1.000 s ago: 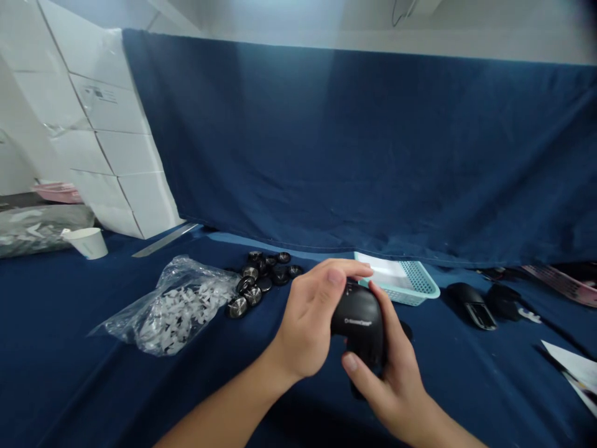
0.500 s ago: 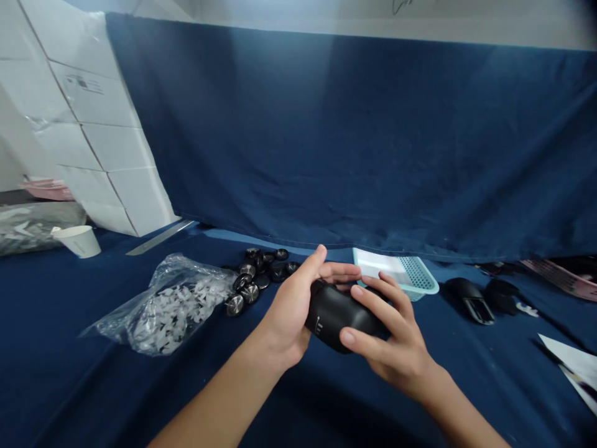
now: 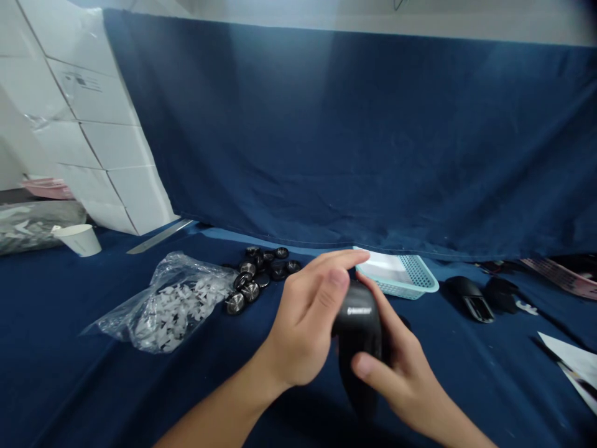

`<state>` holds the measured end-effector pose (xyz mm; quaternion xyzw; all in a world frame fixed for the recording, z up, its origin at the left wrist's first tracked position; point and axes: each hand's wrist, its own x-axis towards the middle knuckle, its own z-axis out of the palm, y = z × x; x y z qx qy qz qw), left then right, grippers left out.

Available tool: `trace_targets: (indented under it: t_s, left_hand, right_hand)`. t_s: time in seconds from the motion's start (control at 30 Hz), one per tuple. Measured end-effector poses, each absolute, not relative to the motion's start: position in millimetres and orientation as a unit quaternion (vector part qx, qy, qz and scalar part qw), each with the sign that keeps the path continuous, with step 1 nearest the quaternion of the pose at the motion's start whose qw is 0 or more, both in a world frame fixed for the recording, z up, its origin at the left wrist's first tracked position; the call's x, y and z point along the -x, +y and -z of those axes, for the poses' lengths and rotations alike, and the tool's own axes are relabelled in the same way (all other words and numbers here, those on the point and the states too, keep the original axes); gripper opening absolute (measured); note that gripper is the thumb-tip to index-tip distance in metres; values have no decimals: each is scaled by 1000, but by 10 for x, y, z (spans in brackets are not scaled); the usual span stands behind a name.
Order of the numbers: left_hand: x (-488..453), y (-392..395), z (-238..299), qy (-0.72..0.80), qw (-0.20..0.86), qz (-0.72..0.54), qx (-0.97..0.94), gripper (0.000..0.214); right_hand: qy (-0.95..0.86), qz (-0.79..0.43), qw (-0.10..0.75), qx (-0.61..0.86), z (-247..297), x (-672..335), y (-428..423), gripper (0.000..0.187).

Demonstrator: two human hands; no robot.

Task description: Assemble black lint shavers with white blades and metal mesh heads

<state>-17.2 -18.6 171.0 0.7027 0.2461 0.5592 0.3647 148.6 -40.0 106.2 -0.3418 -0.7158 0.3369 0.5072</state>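
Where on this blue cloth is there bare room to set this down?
Bare cloth lies between the paper cup and the plastic bag, and in front of the bag. Crowded: black discs, teal basket, black parts beyond the black device.

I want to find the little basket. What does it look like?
Start at the big dark blue cloth hanging behind the table. Under its bottom edge, just beyond the black gadget, sits the basket. It is the only pale blue-green thing there, with tiny holes in its sides.
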Motion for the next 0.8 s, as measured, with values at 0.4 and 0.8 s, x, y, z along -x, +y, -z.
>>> trace_targets:
  t_s: [0.4, 0.8]
  left_hand:
    - [379, -63, -1800, 132, 41, -369, -919, 47]
    - [525, 80, -1808, 145, 154, -398, -893, 69]
  right_hand:
    - [-385, -839, 226, 310, -1251, -1623, -362, 73]
    - [-374, -874, 163, 264, -1399, -1822, -232, 95]
